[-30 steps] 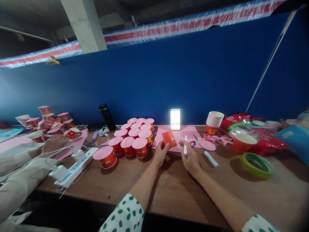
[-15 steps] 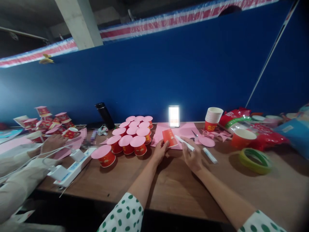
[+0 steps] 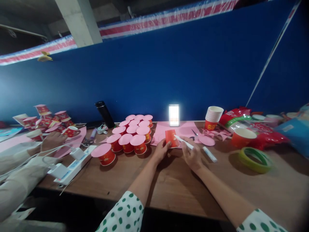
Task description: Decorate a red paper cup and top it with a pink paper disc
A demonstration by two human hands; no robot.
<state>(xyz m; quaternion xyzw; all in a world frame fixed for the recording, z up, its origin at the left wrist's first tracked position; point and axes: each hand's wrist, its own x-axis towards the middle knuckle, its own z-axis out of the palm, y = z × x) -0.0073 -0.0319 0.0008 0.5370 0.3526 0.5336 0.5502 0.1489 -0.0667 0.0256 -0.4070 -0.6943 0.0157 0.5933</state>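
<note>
My left hand [image 3: 162,150] is closed on a red paper cup [image 3: 171,138], held just above the table with its pale rim low. In my right hand [image 3: 192,155] is a slim white pen [image 3: 184,142], its pointed end at or very near the cup's side; whether they touch I cannot tell. To the right of that hand lies a white cap-like piece [image 3: 210,154]. Behind the hands is a pink paper sheet [image 3: 159,129], with dark-tipped scissors [image 3: 194,132], partly hidden, and a pink paper disc [image 3: 206,140] near it.
Several red cups topped with pink discs [image 3: 125,139] stand to the left. Beyond a power strip [image 3: 76,165], a co-worker's hand [image 3: 54,141] is among more cups. Stacked cups [image 3: 212,117], a single cup [image 3: 243,138] and green tape [image 3: 255,160] are on the right. A bright phone [image 3: 174,115] stands behind.
The red cup has turned more upright in my left hand and shifted slightly right. The pen's tip has come to the cup's side.
</note>
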